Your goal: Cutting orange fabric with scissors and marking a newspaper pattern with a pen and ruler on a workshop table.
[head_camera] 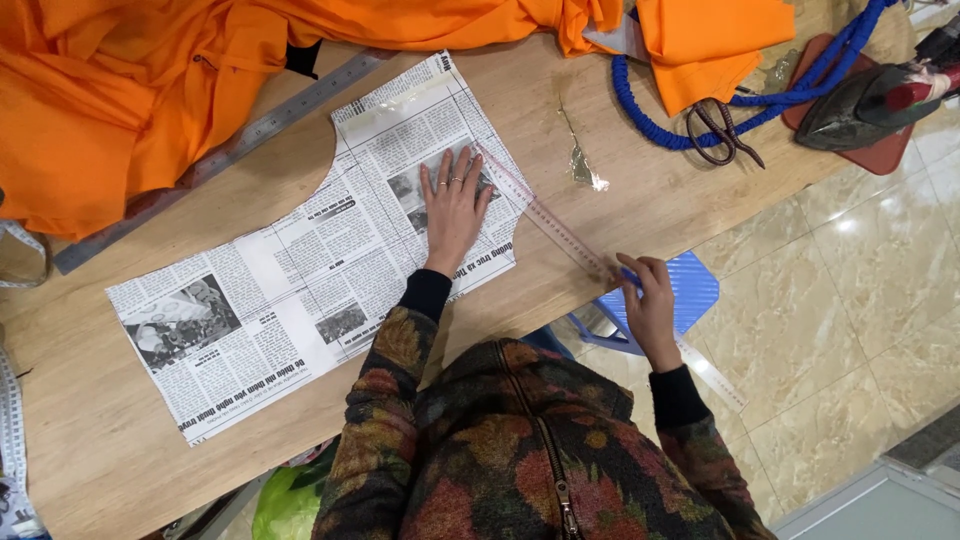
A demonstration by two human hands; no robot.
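Head view, looking down on our wooden table [640, 200].

Item: newspaper pattern piece [300, 290], cut with a curved notch at its upper left edge, lying flat across the middle of the table. Our left hand [453, 205] rests on its right part, palm down, fingers spread wide, holding nothing, only pressing the paper. A ring shows on one finger.

Item: clear plastic ruler [560, 235], running slantwise from the paper's right edge down past the table's edge. Our right hand [650, 305] is closed on its lower stretch at the table's edge, fingers curled, with a blue pen [630, 279] pinched in them and touching the ruler.

Item: orange cloth [150, 90], heaped over the far left and top of the table.

Item: long metal ruler [230, 150], lying slantwise between the cloth and the paper, partly under the cloth.

Item: scissors [718, 130], near the far right, just beside a blue cord [790, 95].

Item: iron [880, 100], on a reddish pad at the far right corner.

Item: blue stool [690, 290], on the tiled floor below the table edge, behind our right hand.
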